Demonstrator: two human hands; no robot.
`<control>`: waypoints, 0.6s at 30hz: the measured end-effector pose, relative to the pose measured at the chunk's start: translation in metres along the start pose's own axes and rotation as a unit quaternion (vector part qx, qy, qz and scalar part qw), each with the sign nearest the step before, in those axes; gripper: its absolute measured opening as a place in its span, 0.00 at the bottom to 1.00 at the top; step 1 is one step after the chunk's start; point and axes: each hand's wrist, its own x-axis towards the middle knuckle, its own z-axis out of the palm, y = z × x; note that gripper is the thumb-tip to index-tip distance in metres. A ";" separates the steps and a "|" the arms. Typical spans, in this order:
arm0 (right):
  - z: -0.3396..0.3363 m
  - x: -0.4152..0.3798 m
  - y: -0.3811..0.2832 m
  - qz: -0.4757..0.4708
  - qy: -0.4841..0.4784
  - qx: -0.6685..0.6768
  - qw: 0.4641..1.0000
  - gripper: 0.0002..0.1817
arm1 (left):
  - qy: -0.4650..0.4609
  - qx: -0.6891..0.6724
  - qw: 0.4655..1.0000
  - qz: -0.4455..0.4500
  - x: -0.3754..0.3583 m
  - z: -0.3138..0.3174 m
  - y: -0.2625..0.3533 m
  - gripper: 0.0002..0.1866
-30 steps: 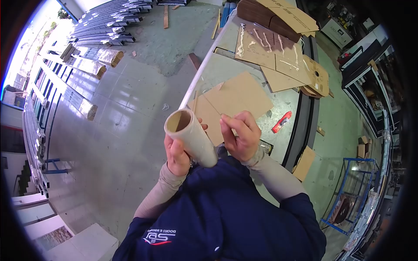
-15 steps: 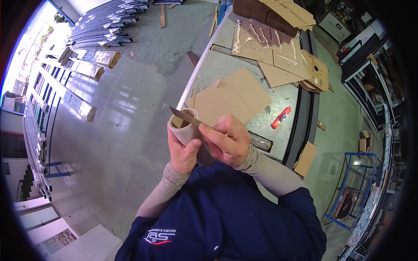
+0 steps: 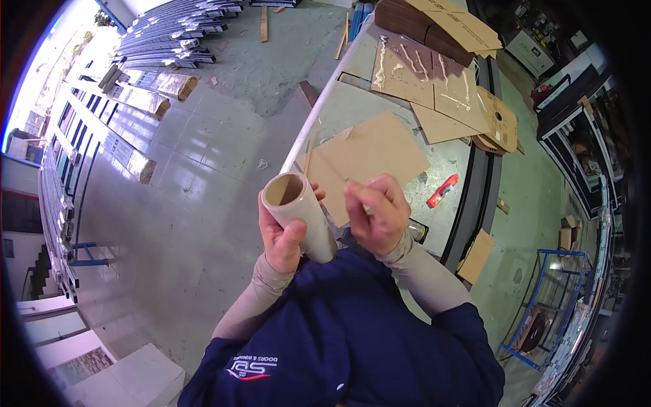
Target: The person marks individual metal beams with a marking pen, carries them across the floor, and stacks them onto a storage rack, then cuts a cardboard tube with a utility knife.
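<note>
My left hand (image 3: 279, 237) is wrapped around a roll of stretch film (image 3: 313, 227), whitish and shiny. The roll tilts with its open end up, showing the hollow brown cardboard core (image 3: 283, 190). To its right, apart from it, is my right hand (image 3: 380, 214), with thumb and fingers pinched together. Whatever the pinch holds is blurred and cannot be made out. Beyond both hands a flat cardboard sheet (image 3: 373, 156) lies on the workbench (image 3: 325, 122).
A red cutter or tape tool (image 3: 443, 191) lies on the bench to the right. Farther back are cardboard pieces with white squiggles (image 3: 424, 71) and stacked cardboard (image 3: 434, 30). Wrapped profiles (image 3: 139, 163) and metal bars (image 3: 169, 34) lie left. A blue trolley (image 3: 546, 305) stands right.
My right hand has moved right, away from the roll's open end. The flat brown strip it held over the opening no longer shows clearly. More of the roll is visible.
</note>
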 end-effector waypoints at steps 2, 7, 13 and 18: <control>-0.001 0.007 -0.011 -0.055 -0.025 0.035 0.998 0.15 | 0.008 0.026 1.000 0.000 -0.004 -0.014 -0.012 0.40; 0.009 0.006 -0.010 -0.122 -0.044 0.051 0.990 0.21 | 0.013 0.029 0.999 -0.003 -0.007 -0.019 -0.017 0.42; 0.011 0.008 -0.007 -0.134 -0.075 0.040 0.987 0.22 | 0.013 0.023 1.000 -0.002 -0.007 -0.018 -0.012 0.40; 0.016 0.003 0.006 -0.124 -0.089 0.030 0.988 0.23 | 0.029 0.047 0.998 0.033 -0.003 -0.014 -0.011 0.37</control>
